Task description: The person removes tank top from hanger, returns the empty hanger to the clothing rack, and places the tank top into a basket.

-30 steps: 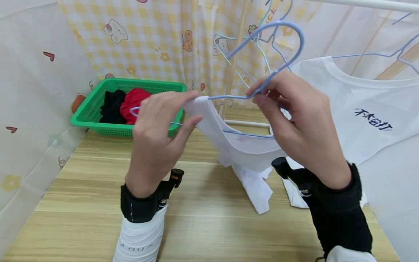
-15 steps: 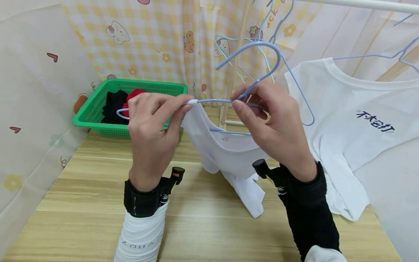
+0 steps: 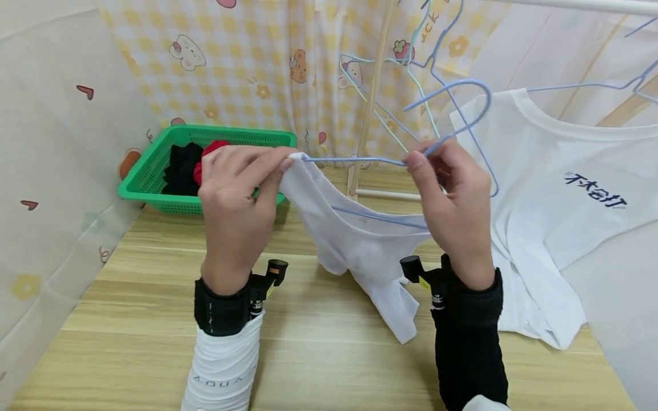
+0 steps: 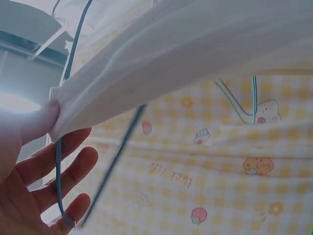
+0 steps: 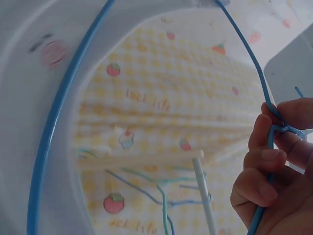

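- Left hand (image 3: 233, 194), centre-left of frame: thumb & fingers pinch the shoulder edge of a white garment (image 3: 360, 245) against the end of a blue wire hanger (image 3: 442, 123).
- Left wrist view: thumb presses the cloth edge, hanger wire runs across the fingers (image 4: 54, 171).
- Right hand (image 3: 452, 194), centre-right: fingers curled tight round the hanger's twisted neck; hook sticks up to the upper right.
- Right wrist view: fingers (image 5: 264, 161) clamped on the wire at the twist.
- Garment hangs mid-frame between both hands, neckline part-way over the hanger's lower bar; its tail touches the table (image 3: 128, 342), prob. just resting there.
- Green basket (image 3: 149, 177), left-centre behind the left hand, holds black & red clothes.
- White printed T-shirt (image 3: 565, 194), right side, on its own hanger under a rail (image 3: 581, 5) at top right.
- Spare hangers (image 3: 380, 103), top centre, in front of a checked curtain (image 3: 247, 63).
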Available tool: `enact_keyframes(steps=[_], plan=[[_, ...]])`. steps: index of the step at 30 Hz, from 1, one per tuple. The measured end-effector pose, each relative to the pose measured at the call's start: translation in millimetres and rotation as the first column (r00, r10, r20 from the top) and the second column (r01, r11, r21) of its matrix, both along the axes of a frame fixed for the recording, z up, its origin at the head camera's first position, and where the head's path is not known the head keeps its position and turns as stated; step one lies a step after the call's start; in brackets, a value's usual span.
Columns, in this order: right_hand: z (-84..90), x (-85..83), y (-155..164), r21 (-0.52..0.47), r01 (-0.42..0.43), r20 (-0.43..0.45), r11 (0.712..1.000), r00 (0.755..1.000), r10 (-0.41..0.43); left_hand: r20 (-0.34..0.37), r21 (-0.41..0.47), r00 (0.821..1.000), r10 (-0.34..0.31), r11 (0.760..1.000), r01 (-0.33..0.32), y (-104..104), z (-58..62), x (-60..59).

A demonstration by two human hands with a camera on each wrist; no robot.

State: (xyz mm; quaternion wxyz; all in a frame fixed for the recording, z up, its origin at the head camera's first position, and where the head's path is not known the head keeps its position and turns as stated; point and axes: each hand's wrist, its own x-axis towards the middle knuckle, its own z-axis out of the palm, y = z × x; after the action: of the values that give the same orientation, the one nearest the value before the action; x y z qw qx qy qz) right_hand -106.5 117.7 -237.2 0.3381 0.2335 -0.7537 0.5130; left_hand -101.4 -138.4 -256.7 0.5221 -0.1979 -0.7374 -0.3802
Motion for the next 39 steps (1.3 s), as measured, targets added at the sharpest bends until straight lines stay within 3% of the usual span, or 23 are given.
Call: enact_keyframes(steps=[3,6,10,13,19,25,35,39], plan=[[-1.8,2.3,10,-0.126,0.046,0.028,0.991,0.999,-0.043,0.003,0.09,0.999,0.05,0.995,-0.05,-8,2.6,-0.8],[-2.8,3.8,18,-0.264,0.068,0.038,0.962,0.997,-0.06,0.033,0.185,0.994,0.103,0.977,-0.107,-17,5.1,-1.4],[-4.6,3.7,25,-0.481,-0.022,0.0,0.876,1.0,0.025,0.098,0.252,0.986,0.135,0.955,-0.156,-26,5.3,-1.4],[-6.1,2.4,26,-0.574,-0.095,-0.05,0.814,0.995,0.082,0.139,0.247,0.981,0.136,0.954,-0.167,-29,4.5,-0.8],[-6.7,1.9,22,-0.613,-0.133,-0.08,0.778,0.991,0.107,0.184,0.186,0.98,0.072,0.977,-0.107,-25,2.0,-1.6],[-8.5,0.4,16,-0.627,-0.169,-0.083,0.76,0.985,0.151,0.236,0.004,0.972,0.014,1.0,-0.015,-17,-4.6,-8.5],[-7.7,3.4,11,-0.639,-0.195,-0.092,0.744,0.98,0.178,0.388,-0.112,0.921,-0.037,0.99,0.087,0,-12.4,-15.8],[-6.1,4.6,13,-0.644,-0.202,-0.105,0.738,0.979,0.176,0.462,-0.145,0.885,-0.049,0.981,0.13,2,-16.2,-22.0]])
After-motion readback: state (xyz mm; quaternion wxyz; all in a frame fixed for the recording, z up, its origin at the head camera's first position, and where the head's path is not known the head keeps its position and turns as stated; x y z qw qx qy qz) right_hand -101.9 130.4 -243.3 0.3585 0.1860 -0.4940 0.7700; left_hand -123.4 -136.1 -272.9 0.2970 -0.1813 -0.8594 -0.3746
